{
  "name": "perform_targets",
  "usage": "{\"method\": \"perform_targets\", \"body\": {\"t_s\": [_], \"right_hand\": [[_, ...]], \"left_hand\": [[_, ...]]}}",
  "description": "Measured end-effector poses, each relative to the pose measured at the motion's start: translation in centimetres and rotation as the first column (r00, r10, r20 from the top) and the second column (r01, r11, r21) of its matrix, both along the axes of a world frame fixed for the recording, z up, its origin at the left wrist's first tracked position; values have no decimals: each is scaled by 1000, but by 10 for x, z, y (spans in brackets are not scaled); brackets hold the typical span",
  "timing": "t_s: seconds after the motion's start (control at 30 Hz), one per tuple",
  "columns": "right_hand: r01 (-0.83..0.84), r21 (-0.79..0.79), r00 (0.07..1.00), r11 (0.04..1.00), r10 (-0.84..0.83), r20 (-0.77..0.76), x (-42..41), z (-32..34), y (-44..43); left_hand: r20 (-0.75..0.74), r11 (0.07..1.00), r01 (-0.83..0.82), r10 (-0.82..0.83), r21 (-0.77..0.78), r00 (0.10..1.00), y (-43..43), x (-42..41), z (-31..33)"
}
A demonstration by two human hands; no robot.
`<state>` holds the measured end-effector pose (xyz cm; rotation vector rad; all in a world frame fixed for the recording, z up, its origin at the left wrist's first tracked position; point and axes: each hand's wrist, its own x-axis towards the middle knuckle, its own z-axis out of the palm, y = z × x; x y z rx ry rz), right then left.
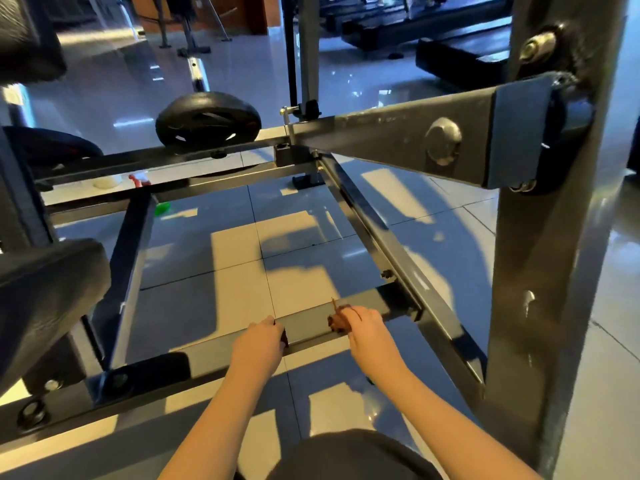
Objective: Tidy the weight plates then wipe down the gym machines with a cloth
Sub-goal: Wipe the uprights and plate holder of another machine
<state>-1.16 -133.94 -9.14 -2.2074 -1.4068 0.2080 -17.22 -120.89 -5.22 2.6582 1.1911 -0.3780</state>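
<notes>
Head view, person crouched low at the base of a gym machine.

- Right hand: fingers curled round a bunched brown cloth, pressing it onto the top face of the low crossbar. Judged to be the wiping step, with the cloth balled up so the palm can bear down on it.
- Left hand: fingers hooked over the far edge of the same crossbar, just beside the cloth hand. Probably a brace to steady the crouch. A dark reddish scrap shows at its fingertips; cannot tell whether it is a cloth end or shadow.
- Weight plate: stands on edge behind the rear rail, well apart from the hands. A second plate sits at far left, partly hidden by the frame.
- Spray bottle, white with a red trigger, lies behind the rear rail; blurred. A green object beside it is not identifiable.
- Upright post at right is cut off top and bottom; the underside of the crossbar and both palms are hidden
</notes>
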Motion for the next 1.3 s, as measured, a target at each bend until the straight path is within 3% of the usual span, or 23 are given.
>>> {"method": "perform_targets", "body": {"t_s": [0.1,0.2,0.4,0.57,0.83,0.97,1.13,1.2,1.3], "right_hand": [[113,55,954,992,-92,-286,-2,31,-21],[182,144,884,973,-98,-457,-11,70,-40],[176,295,907,939,-39,-419,-21,127,-62],[161,423,925,892,13,-380,-32,191,-77],[87,537,953,839,86,-289,-40,280,-127],[4,627,977,779,131,-169,-38,335,-142],[-19,739,999,673,49,-18,-6,393,-120],[-6,691,999,722,-22,31,18,403,-90],[22,253,985,967,-64,158,38,394,-56]], "left_hand": [[140,988,-91,109,-127,984,-6,5,16],[294,970,-100,164,-221,941,-18,10,43],[562,972,11,127,-235,817,-45,26,117],[754,960,86,152,-266,640,-74,47,169],[901,953,115,219,-280,374,-101,56,229],[915,942,167,224,-292,335,-104,66,254],[910,946,183,186,-268,371,-112,71,272],[904,941,180,204,-287,375,-112,74,275],[887,927,155,262,-340,380,-111,77,275]]}}
